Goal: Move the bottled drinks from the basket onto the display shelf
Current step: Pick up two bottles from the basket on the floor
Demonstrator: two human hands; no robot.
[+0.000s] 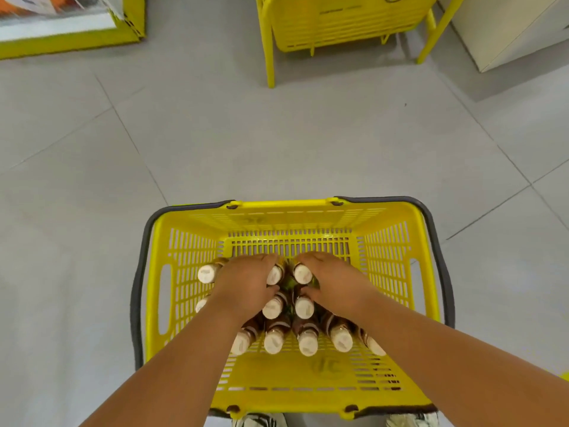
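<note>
Bottled drinks with white caps and brown bodies are standing upright in a cluster on the slatted floor of a yellow basket, filling the part nearer the person. Both hands are reaching down into this cluster.

Fingers of the left hand are curling over the far side of a bottle in the back row, thumb coming in on the near side, so the hand is gripping bottles beneath its palm; how many it is holding cannot be told. One white cap is showing just beyond its outer edge, another just inside its fingertips.

Mirroring it, the right hand is closing round the bottles beside it, fingers over the far side and thumb near a cap just below. A further cap is sitting right between the two hands, which are almost touching at the fingertips.

Nearer the person than both wrists, a row of five more capped bottles is standing untouched.

Grey handles are lying folded down along the basket's rim, outside both forearms. Under the basket, a grey tiled floor is spreading away ahead of the hands. Well beyond the fingertips, a yellow slatted stand is standing on thin legs, and far off to the left a yellow-edged display base is showing, somewhat blurred.
</note>
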